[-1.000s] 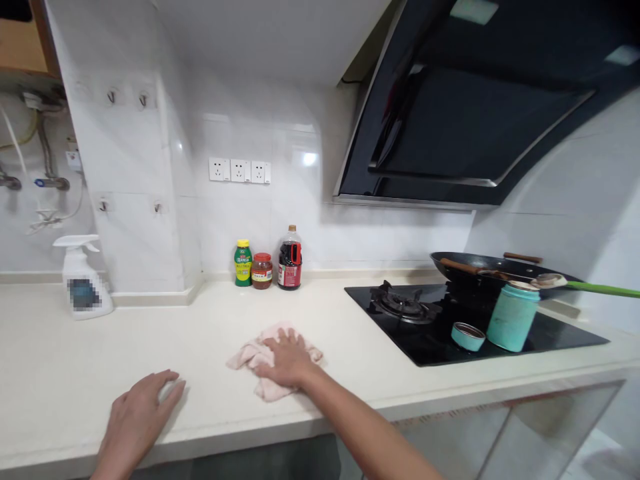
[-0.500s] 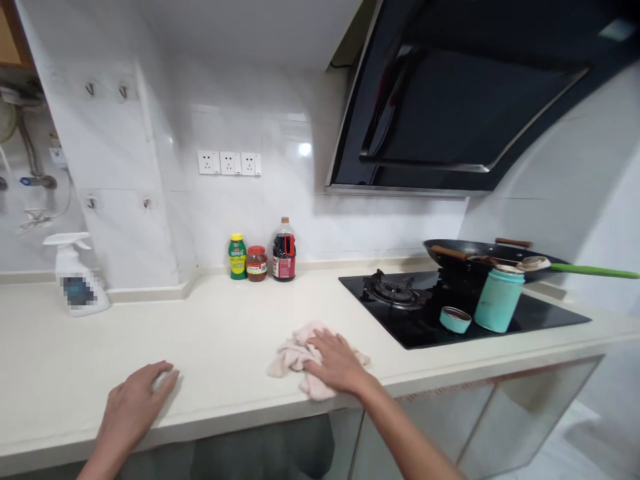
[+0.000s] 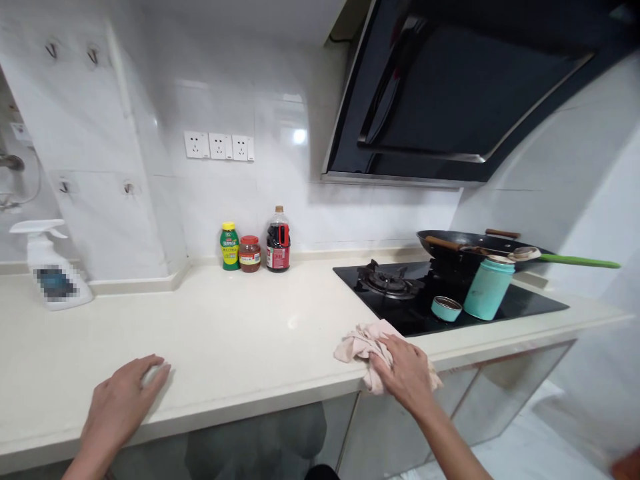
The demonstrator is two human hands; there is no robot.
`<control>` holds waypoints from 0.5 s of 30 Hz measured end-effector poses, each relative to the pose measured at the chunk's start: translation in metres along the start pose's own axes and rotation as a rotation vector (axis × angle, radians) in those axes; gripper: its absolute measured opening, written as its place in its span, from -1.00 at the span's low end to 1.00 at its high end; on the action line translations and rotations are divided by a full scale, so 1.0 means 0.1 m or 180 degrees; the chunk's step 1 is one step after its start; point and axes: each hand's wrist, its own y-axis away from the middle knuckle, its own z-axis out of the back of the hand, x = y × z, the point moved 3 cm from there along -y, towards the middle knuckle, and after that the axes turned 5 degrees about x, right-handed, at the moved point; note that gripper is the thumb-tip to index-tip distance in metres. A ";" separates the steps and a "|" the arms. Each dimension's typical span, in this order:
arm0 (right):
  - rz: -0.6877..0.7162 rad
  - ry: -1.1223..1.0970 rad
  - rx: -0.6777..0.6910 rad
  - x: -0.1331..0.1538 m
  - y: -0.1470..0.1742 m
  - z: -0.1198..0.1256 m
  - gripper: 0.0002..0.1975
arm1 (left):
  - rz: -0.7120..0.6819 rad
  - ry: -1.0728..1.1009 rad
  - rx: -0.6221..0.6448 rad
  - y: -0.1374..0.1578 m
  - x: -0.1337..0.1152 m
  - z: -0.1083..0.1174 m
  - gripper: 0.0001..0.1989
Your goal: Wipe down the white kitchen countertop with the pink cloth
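My right hand (image 3: pixel 406 373) presses a crumpled pale pink cloth (image 3: pixel 363 345) onto the front edge of the counter, close to the hob's near left corner. Part of the cloth hangs over the edge, and my fingers are bent over its folds. On the left, my left hand (image 3: pixel 123 397) rests at the counter's front with loosely bent fingers, the thumb apart from them; nothing is seen in its grasp. Between both hands lies the cream countertop (image 3: pixel 240 353).
A white spray bottle (image 3: pixel 53 267) stands at the left. By the wall are a green bottle (image 3: pixel 230 248), a red-lidded jar (image 3: pixel 250 255) and a dark sauce bottle (image 3: pixel 279 243). The black hob (image 3: pixel 415 323) carries a wok (image 3: pixel 430 243), a turquoise flask (image 3: pixel 489 290) and its cup (image 3: pixel 446 309).
My right hand has slid the cloth to the right along the counter, up to the hob's corner. My left hand stays about where it was. The camera view has shifted slightly.
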 end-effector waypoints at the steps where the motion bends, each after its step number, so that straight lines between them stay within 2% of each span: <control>1: -0.0015 -0.0093 -0.0171 0.11 0.04 0.00 -0.47 | 0.0016 -0.0005 0.0010 0.00 -0.01 0.00 -0.49; 4: 0.0145 -0.0356 -0.0437 0.55 0.19 -0.07 -0.51 | 0.0070 -0.0006 0.0068 0.00 -0.03 0.01 -0.49; 9: 0.0786 -0.0861 -0.0618 1.50 0.48 -0.27 -0.51 | 0.0074 -0.0035 0.0116 -0.01 -0.02 0.01 -0.52; 12: 0.1174 -0.1268 -0.0583 2.07 0.62 -0.38 -0.44 | 0.0005 -0.0119 0.0046 -0.02 0.01 0.00 -0.53; 15: 0.1436 -0.1523 -0.0545 2.49 0.69 -0.50 -0.46 | 0.0030 -0.0149 -0.0011 -0.04 0.05 -0.01 -0.54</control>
